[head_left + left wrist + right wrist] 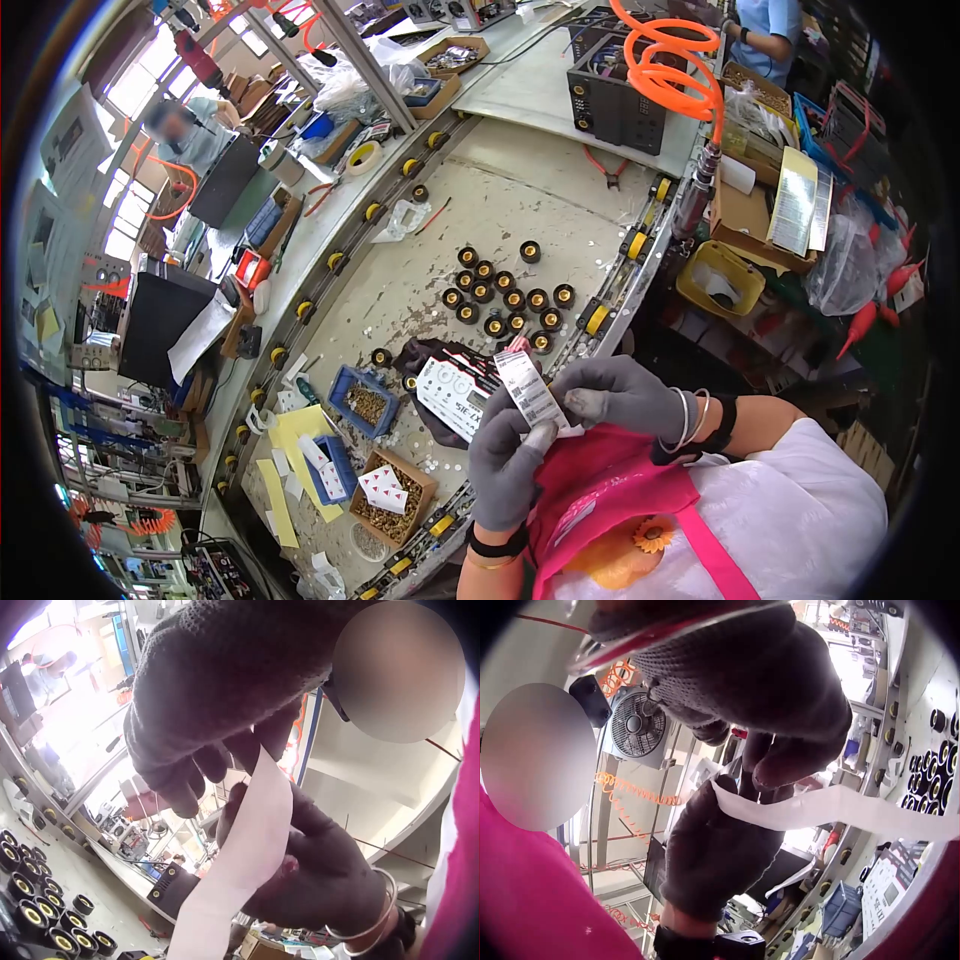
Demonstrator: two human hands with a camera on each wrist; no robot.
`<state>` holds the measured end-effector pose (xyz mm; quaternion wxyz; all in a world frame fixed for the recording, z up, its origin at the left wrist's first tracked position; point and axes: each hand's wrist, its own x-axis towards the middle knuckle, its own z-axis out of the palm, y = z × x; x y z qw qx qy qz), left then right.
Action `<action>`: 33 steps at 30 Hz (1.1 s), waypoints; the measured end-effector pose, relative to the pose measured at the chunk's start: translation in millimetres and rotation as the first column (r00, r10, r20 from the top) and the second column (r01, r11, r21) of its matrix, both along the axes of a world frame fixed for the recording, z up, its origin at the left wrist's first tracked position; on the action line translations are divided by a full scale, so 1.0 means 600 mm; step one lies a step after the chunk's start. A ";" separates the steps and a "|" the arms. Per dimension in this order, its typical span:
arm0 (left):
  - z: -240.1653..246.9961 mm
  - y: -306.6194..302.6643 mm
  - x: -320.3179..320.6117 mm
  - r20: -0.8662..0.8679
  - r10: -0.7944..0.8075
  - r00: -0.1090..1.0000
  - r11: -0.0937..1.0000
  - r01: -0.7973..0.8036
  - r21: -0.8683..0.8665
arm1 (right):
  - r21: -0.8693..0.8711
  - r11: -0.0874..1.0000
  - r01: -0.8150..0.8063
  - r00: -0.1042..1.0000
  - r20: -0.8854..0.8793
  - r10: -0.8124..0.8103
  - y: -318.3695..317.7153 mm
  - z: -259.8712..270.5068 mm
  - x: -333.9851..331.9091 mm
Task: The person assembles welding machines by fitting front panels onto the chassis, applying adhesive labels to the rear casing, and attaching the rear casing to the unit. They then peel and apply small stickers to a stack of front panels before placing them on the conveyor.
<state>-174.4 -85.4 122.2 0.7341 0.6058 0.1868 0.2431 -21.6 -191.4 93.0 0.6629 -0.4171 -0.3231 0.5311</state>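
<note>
A white strip of printed labels (529, 388) is up in front of the pink apron, between both grey-gloved hands. My left hand (506, 462) pinches its lower end between thumb and fingers. My right hand (628, 396) has curled fingers at the strip's right edge and pinches it there. The plain back of the label strip (238, 862) faces the left wrist view, and it trails off as a long band. Just beyond the hands lies a black device with a white printed panel (448, 396), partly covered by the left hand and the strip.
Several black round knobs with brass centres (513, 298) are grouped on the worn table (400, 290). To the left sit a blue bin of small brass parts (362, 402) and a cardboard box (425, 482) with similar parts. Rollers (598, 320) line the table edge. An orange coiled hose (672, 75) hangs above.
</note>
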 end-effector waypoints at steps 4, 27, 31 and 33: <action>-0.005 0.001 0.004 0.005 -0.036 0.999 0.993 0.035 0.110 | 0.007 0.999 -0.052 0.997 -0.061 0.053 0.013 0.002 0.000; -0.043 -0.013 0.012 0.264 0.238 0.935 0.944 -0.158 -0.291 | 0.243 0.969 0.041 0.910 0.392 -0.137 0.021 -0.024 0.003; -0.040 -0.017 0.012 0.212 0.315 0.925 0.937 -0.267 -0.226 | 0.238 0.970 0.043 0.842 0.515 -0.164 0.017 -0.017 0.002; -0.043 -0.017 0.012 0.205 0.320 0.925 0.941 -0.286 -0.181 | 0.192 0.981 0.004 0.819 0.562 -0.113 0.013 -0.017 0.004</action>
